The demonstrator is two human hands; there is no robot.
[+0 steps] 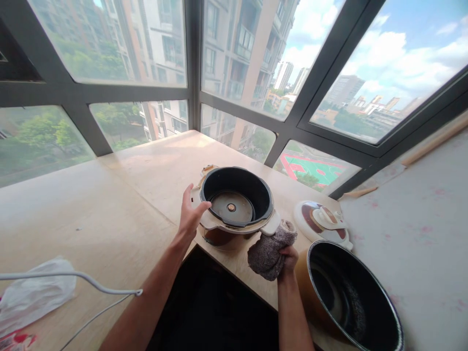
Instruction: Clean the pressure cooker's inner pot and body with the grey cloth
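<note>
An electric pressure cooker stands without its lid near the ledge's edge. Its dark inside shows a round bottom plate with a small copper-coloured centre. My left hand grips the cooker's left side, with the thumb over the rim and the index finger pointing up; the other fingers are partly hidden. Bunched in my right hand is a grey-brown cloth, close to the cooker's right-hand handle. To the right of that hand sits a large inner pot, dark inside and golden outside. Behind it rests the white and brown lid.
Windows with dark frames border the pale ledge at the back. A patterned wall rises on the right. At lower left lie a white plastic bag and a white cable.
</note>
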